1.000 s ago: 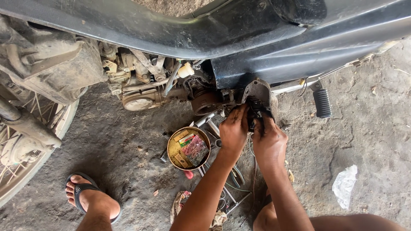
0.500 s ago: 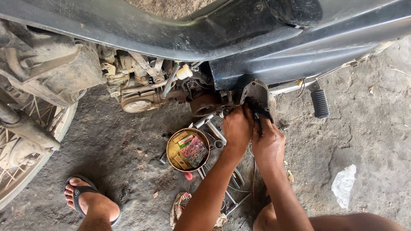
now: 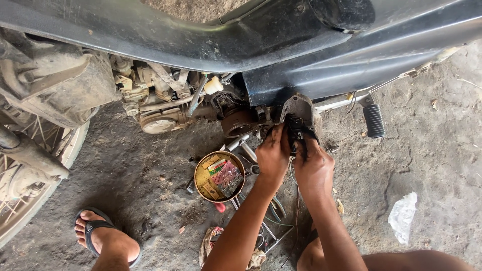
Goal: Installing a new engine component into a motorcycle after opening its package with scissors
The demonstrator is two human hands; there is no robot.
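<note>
A dark grey motorcycle (image 3: 211, 45) stands over me, its engine (image 3: 165, 108) exposed low down. My left hand (image 3: 272, 154) and my right hand (image 3: 314, 165) are pressed together on a small black part (image 3: 295, 125) at a grey metal cover plate (image 3: 301, 111) under the bodywork. Both hands are greasy, with fingers curled around that black part. What the fingertips do behind it is hidden.
A round yellow tin (image 3: 219, 175) with small packets lies on the dirt floor left of my arms, metal tools (image 3: 273, 231) and a rag (image 3: 213, 246) beside it. A black footpeg (image 3: 374, 120) sticks out right. Spoked wheel (image 3: 30, 165) at left; my sandalled foot (image 3: 105, 238); white plastic scrap (image 3: 402, 216).
Both hands have stayed on the black part, shifting slightly upward against the cover plate. The view has moved a little.
</note>
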